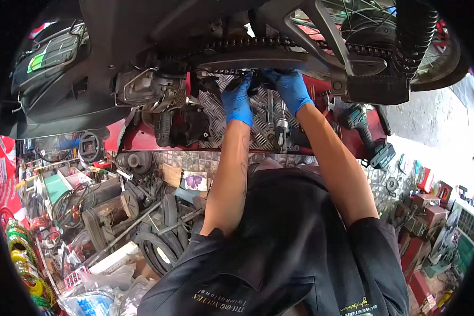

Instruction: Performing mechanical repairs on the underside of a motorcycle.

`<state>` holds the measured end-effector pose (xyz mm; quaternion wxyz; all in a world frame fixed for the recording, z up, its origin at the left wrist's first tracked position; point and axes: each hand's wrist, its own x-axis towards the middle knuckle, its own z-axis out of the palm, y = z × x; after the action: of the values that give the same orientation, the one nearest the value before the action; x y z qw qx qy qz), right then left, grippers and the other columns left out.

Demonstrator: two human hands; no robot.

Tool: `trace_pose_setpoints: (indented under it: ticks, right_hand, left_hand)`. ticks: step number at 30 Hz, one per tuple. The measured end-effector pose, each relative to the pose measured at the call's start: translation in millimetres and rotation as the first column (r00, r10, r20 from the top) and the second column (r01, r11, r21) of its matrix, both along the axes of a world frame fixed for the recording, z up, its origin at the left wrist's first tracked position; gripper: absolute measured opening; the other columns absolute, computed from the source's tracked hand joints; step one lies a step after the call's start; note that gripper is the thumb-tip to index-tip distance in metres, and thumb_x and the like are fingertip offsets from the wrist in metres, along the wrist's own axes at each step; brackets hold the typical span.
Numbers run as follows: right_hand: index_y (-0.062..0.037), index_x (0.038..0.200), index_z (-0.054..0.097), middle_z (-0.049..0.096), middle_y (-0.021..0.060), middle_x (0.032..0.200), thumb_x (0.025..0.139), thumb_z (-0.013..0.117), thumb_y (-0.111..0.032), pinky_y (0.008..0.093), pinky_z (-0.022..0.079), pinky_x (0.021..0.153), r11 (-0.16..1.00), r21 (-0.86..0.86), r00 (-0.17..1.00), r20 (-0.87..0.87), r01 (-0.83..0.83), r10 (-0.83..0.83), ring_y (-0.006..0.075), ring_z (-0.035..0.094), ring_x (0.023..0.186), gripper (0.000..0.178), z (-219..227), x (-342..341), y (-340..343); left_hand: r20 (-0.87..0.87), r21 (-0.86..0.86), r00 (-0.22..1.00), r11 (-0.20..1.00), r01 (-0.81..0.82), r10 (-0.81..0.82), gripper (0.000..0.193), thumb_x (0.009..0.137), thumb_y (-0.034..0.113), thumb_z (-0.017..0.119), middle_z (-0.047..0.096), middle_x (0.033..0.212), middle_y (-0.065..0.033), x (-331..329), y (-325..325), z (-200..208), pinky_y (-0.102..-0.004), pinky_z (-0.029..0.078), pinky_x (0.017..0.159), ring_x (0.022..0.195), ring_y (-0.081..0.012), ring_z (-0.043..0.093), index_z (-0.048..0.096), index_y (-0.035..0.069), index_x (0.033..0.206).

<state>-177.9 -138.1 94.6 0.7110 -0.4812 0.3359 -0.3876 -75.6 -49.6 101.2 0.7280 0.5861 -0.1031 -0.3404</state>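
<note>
Dark shirt [295,247] nearest, matte cloth. Two blue-gloved hands raised: left hand [237,101] and right hand [292,89], fingers curled at chain [258,43] beneath motorcycle [142,31]; grip unclear. One ribbed steel plate [258,124] on red lift. One cordless driver [366,131]. Cluttered workshop floor.

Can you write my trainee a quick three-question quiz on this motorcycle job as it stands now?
1. True or false: both hands wear blue gloves.
2. Where do the left hand and right hand reach? A) front wheel B) drive chain area C) floor
3. What power tool lies on the red lift platform, right of the arms?

Key: 1 true. 2 B. 3 a teal and black cordless driver.
</note>
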Motion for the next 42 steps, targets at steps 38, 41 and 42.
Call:
trace_pose_setpoints:
  ticks: [38, 41, 42]
  right_hand:
    - [-0.0002, 0.101, 0.062, 0.065, 0.0138, 0.094, 0.078, 0.07, -0.02, 0.0303, 0.049, 0.073, 0.715, -0.502, 0.562, -0.447, 0.486, -0.696, 0.0217, 0.061, 0.08, 0.032, -86.9, -205.2, -63.2]
    - [0.0005, 0.101, 0.063, 0.066, 0.0127, 0.093, 0.079, 0.069, -0.019, 0.0282, 0.049, 0.072, 0.83, -0.29, 0.751, -0.356, 0.477, -0.556, 0.02, 0.062, 0.078, 0.03, -74.0, -146.9, -32.9]
    - [0.0007, 0.101, 0.063, 0.066, 0.0123, 0.093, 0.08, 0.069, -0.019, 0.0275, 0.049, 0.071, 0.859, -0.218, 0.797, -0.322, 0.463, -0.511, 0.0194, 0.062, 0.078, 0.03, -68.4, -134.7, -25.2]
  left_hand:
    - [0.305, -0.14, 0.843, 0.854, 0.501, -0.444, 0.047, 0.076, -0.01, 0.054, 0.062, 0.115, -0.0095, 65.4, -36.5, -56.3, -0.044, 0.045, 0.097, 0.101, -0.0255, 0.06, 0.057, 0.004, 0.12]
    - [0.283, -0.176, 0.846, 0.843, 0.509, -0.452, 0.047, 0.074, -0.014, 0.051, 0.062, 0.115, -0.0102, 66.7, -32.0, -48.6, -0.0376, 0.048, 0.094, 0.1, -0.0245, 0.06, 0.057, 0.002, 0.117]
    - [0.286, -0.167, 0.851, 0.851, 0.498, -0.441, 0.047, 0.074, -0.014, 0.051, 0.062, 0.115, -0.0102, 66.9, -33.9, -47.7, -0.0376, 0.048, 0.094, 0.1, -0.0245, 0.06, 0.057, 0.002, 0.117]
